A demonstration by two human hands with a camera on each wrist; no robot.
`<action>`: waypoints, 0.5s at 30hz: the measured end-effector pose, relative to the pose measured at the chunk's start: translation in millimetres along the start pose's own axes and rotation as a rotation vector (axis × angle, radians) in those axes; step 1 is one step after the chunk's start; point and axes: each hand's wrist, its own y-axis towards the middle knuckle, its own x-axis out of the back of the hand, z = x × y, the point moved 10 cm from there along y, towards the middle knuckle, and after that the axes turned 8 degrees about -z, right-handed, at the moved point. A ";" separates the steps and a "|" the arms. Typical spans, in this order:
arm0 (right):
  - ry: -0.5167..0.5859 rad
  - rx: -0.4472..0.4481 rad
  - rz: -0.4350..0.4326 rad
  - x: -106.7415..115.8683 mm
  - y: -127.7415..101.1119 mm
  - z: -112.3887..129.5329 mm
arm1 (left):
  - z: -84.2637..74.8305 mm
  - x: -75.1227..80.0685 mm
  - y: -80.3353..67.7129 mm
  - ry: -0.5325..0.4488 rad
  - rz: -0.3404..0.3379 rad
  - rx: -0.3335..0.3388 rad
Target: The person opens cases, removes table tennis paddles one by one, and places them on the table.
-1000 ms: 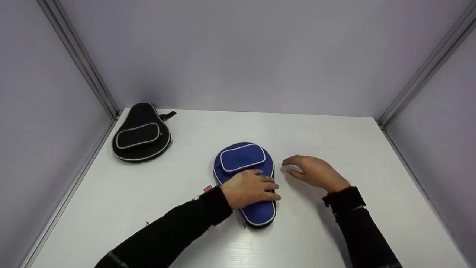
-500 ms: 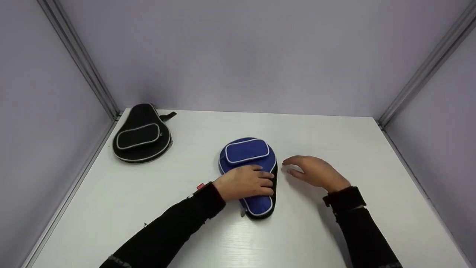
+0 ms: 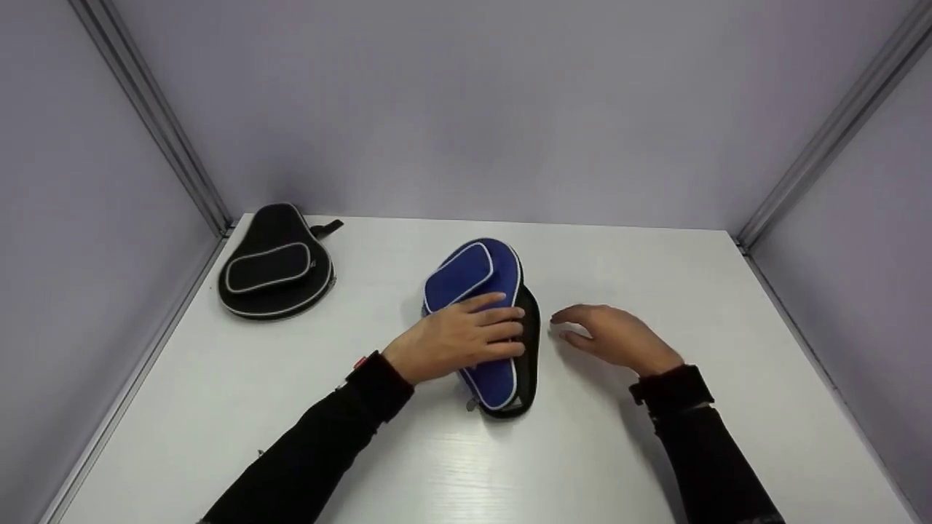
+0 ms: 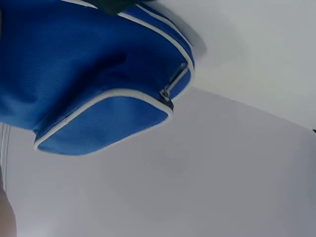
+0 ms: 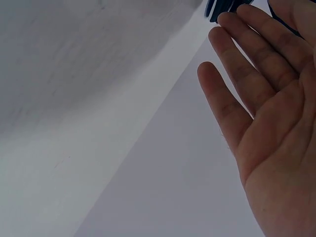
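A blue table tennis bat case with white piping lies mid-table. My left hand reaches across its narrower part and grips it, fingertips at the blue panel's right edge; the thumb is hidden. That panel leans to the left, with the black lower part of the case showing along its right side. In the left wrist view the case's front pocket and a zip pull show close up. My right hand is just right of the case, holding nothing, fingers relaxed; its palm shows in the right wrist view.
A black bat case with grey piping and a short strap lies at the table's back left. The white table is bounded by pale panels at the back and both sides.
My left hand has moved up and left, tilting the blue panel leftward and uncovering more of the black part. The case has shifted slightly away. My right hand has stayed in place.
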 end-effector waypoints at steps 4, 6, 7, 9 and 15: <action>-0.004 -0.001 0.001 -0.8 -0.3 1.3 | 8.6 17.5 -12.6 0.071 -0.040 0.021; -0.010 0.005 -0.005 -0.2 0.0 2.8 | 13.1 27.2 -17.7 0.095 -0.060 0.030; -0.013 0.010 -0.008 0.5 0.0 3.7 | 15.6 31.9 -20.0 0.099 -0.065 0.036; -0.017 0.018 -0.012 1.4 0.2 5.4 | 21.6 40.4 -25.1 0.096 -0.067 0.051; -0.053 0.045 -0.018 2.8 -0.1 12.6 | 43.0 59.2 -43.0 0.033 -0.067 0.133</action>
